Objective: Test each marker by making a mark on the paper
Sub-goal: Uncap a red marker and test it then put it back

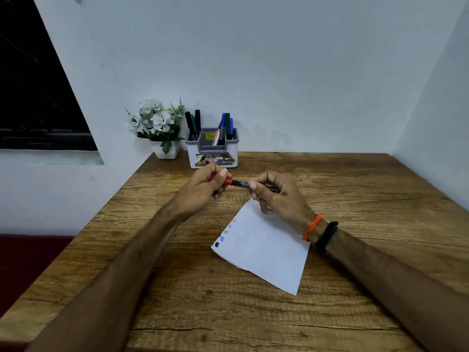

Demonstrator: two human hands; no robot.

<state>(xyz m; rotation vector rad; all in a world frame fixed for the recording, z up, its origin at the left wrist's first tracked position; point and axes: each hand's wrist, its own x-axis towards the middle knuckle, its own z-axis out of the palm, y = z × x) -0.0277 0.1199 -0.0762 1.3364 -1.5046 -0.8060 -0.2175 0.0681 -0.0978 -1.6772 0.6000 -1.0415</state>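
Left hand (212,184): clenched around the red cap end of the marker (241,184), thumb laid on top.
Right hand (276,196): the black barrel of the same marker is grasped between thumb and curled fingers; an orange band (312,227) and a black band (327,236) are worn at the wrist.
Marker: held roughly level in the air between both hands, above the far edge of the paper (266,250); whether the cap is fully seated cannot be told.
Paper: a white sheet is laid at an angle on the wooden surface (355,288); small marks in black, blue, green and red are seen along its left edge.
Holder (213,148): a white and grey box is placed at the back of the surface, against the wall; several markers are stood upright in its left and right compartments.
Plant (158,123): white flowers in a white pot are set just beside the holder, on its left.
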